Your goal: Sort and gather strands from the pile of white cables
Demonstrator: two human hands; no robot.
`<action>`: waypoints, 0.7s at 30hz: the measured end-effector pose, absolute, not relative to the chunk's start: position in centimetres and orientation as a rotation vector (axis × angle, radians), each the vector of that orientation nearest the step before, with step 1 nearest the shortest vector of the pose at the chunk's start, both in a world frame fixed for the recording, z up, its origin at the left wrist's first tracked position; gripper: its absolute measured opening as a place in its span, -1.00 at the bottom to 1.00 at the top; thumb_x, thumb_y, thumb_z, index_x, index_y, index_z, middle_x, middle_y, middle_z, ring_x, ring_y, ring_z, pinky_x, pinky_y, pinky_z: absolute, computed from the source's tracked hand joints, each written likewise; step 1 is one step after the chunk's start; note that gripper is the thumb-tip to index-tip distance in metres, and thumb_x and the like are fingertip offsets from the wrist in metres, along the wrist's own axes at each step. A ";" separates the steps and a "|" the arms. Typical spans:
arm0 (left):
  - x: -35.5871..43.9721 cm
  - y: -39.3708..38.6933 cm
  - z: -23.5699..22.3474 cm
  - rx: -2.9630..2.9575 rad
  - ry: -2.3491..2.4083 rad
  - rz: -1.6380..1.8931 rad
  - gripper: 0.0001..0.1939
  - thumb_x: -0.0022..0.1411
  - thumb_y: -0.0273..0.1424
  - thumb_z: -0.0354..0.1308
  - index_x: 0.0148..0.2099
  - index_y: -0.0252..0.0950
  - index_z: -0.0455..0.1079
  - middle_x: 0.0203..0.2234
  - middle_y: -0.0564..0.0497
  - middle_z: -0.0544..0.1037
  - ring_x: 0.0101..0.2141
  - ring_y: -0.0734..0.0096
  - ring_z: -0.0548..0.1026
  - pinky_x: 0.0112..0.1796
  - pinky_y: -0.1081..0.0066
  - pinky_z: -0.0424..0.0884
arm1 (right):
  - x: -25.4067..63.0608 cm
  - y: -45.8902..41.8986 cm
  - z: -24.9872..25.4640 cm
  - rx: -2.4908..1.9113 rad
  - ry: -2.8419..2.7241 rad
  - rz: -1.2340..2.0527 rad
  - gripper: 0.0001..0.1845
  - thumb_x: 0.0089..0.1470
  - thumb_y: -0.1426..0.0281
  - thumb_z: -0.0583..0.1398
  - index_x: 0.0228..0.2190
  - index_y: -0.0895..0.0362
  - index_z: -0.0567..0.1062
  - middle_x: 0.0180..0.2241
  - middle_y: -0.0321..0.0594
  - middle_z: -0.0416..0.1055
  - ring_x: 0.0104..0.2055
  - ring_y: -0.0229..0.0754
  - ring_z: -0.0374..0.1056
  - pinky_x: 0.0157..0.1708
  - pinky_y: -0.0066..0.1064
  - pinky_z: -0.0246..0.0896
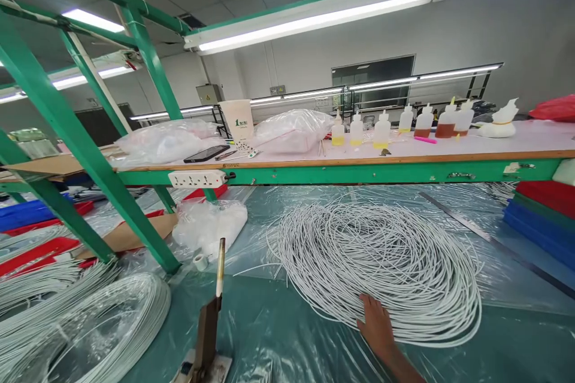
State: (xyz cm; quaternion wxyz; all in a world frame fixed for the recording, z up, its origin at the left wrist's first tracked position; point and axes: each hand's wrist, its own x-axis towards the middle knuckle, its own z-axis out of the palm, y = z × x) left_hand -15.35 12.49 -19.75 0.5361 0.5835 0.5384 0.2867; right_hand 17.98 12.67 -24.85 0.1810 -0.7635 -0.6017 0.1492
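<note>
A large loose coil of thin white cable (377,263) lies on clear plastic sheeting over the green bench top. My right hand (376,326) comes in from the bottom edge and rests palm down on the coil's near rim, fingers stretched flat over the strands. It grips nothing that I can see. My left hand is out of view.
A brass-tipped upright lever tool (219,269) stands on a base at the bottom centre. More white cable bundles (81,323) lie at left beside green frame struts (112,191). The shelf above holds squeeze bottles (381,130), plastic bags, a phone (206,154) and a power strip (196,179). Red and blue trays (541,215) sit at right.
</note>
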 end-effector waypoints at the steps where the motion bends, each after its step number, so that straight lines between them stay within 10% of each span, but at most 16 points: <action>1: -16.5 14.0 -18.6 1.358 1.293 0.748 -0.65 0.12 -0.10 0.04 -0.07 -0.11 0.30 -0.20 0.01 0.45 -0.20 0.29 0.43 -0.27 0.22 0.40 | 17.8 13.4 -24.6 -2.202 -1.704 0.353 -0.51 -0.05 0.66 0.03 -0.03 0.23 0.29 0.00 0.04 0.26 0.09 0.12 0.10 0.03 -0.07 -0.02; 8: -21.7 20.6 -15.1 1.200 1.385 1.144 -0.59 0.04 0.06 -0.04 -0.58 -0.11 0.28 -0.75 0.09 0.22 -0.65 0.37 0.35 -0.62 0.37 0.24 | 17.7 15.1 -25.2 -2.289 -1.894 0.265 -0.42 -0.14 0.80 -0.10 -0.08 0.32 0.37 -0.12 0.11 0.39 -0.06 0.08 0.29 -0.10 -0.17 0.14; 21: -20.1 20.4 -12.9 1.448 1.336 0.950 -0.80 0.14 -0.15 0.04 -0.18 -0.02 0.33 -0.35 0.09 0.48 -0.26 0.17 0.44 -0.44 0.27 0.39 | 20.4 13.8 -25.4 -2.163 -2.075 0.605 -0.40 -0.16 0.46 0.11 0.02 0.18 0.31 -0.02 -0.03 0.36 0.01 -0.01 0.27 -0.03 -0.31 0.13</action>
